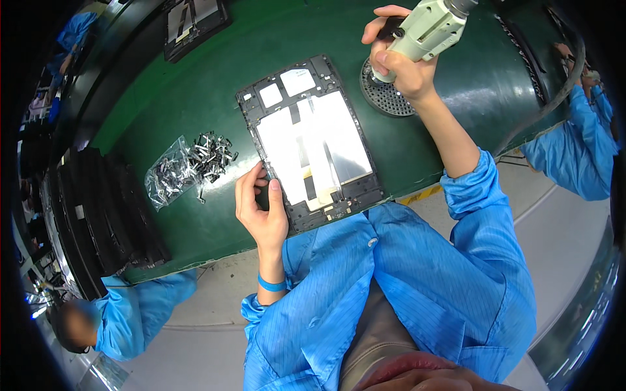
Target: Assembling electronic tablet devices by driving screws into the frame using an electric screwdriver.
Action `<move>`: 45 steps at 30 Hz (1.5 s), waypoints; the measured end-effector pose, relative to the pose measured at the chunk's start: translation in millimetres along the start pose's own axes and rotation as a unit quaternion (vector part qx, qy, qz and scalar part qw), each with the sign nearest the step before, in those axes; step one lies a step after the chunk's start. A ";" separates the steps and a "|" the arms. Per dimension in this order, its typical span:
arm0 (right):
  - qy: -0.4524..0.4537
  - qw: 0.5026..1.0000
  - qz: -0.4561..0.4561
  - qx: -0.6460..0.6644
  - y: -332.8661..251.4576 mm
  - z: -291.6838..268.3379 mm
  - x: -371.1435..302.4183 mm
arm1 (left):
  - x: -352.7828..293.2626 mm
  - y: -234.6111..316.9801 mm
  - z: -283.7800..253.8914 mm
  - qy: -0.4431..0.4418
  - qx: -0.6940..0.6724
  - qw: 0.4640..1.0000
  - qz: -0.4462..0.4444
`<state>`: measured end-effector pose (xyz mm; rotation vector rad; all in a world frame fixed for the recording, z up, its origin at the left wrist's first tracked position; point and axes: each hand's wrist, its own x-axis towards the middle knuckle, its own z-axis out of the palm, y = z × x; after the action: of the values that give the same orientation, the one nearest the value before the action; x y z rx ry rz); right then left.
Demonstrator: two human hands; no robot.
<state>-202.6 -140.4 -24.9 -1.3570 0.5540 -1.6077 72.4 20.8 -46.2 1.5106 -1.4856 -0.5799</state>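
Note:
An opened tablet [355,140] lies at a slight tilt on the green table in front of me, its black frame, silvery battery and flat cables showing. My left hand [262,205] grips its left edge, with the thumb on the frame and the other fingers curled beside it. Beyond the tablet's right side, my right hand [407,68] is wrapped round a pale green electric screwdriver [425,29]. The screwdriver's lower end points down at a round, perforated screw tray [386,98]; its tip is partly hidden by my fingers.
Left of the tablet, a clear plastic bag [171,173] lies beside a heap of small metal parts [212,156]. Black panels [107,215] are stacked at the table's left end. Another opened tablet [195,23] lies at the far left. A cable [554,101] runs along the right. Co-workers in blue sit on both sides.

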 end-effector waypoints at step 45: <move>-0.010 0.998 -0.069 -0.002 -41.5 32.3 24.1 | 72.3 -26.2 -46.0 -0.033 0.303 0.936 0.177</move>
<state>-186.3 -134.6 30.3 -1.4384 0.4600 -1.7033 136.4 -39.0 -27.6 1.6150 -2.0516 0.0630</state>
